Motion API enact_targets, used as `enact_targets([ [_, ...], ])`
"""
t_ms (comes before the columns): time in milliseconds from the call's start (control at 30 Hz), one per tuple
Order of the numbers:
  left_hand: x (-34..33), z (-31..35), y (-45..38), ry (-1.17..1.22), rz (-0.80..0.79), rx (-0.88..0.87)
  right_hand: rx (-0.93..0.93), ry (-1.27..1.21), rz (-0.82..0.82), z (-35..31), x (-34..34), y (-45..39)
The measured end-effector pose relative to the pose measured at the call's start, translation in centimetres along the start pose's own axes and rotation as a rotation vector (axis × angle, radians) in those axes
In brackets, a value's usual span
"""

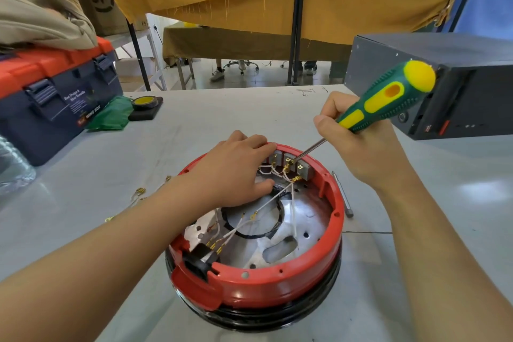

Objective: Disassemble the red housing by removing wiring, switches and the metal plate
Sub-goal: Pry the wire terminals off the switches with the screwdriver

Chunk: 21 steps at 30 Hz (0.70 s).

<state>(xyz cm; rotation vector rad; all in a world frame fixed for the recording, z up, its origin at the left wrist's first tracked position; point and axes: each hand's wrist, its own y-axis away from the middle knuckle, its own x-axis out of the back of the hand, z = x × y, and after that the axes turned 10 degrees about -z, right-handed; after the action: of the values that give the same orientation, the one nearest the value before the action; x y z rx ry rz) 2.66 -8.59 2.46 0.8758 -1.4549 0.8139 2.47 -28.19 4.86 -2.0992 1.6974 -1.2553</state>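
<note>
Red housing (pixel 258 283) holds wiring (pixel 277 197), switches (pixel 291 162), metal plate (pixel 302 219). L hand (pixel 236 172) fingers relaxed, resting on far rim; R hand (pixel 358 141) grips screwdriver (pixel 385 100), tip at switches.

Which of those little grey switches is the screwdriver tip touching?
The middle switch of the three at the housing's far rim. The screwdriver tip sits on its brass tab; the neighbours either side are untouched by it.

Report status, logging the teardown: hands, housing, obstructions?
Right hand grips screwdriver, tip at switches. Left hand steadies red housing. Wires still attached.
</note>
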Motion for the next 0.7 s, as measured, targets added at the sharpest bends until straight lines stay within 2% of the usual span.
enact_targets([
  [167,0.5,-0.3,0.1,0.058,-0.021,-0.025,-0.018,-0.033,-0.029,0.0,0.1,-0.1],
  [467,1.3,-0.6,-0.4,0.139,-0.057,-0.080,-0.074,-0.170,0.011,0.8,0.3,-0.3],
  [701,-0.4,-0.2,0.4,0.186,0.108,-0.037,-0.125,-0.287,0.048,1.6,0.4,-0.4],
])
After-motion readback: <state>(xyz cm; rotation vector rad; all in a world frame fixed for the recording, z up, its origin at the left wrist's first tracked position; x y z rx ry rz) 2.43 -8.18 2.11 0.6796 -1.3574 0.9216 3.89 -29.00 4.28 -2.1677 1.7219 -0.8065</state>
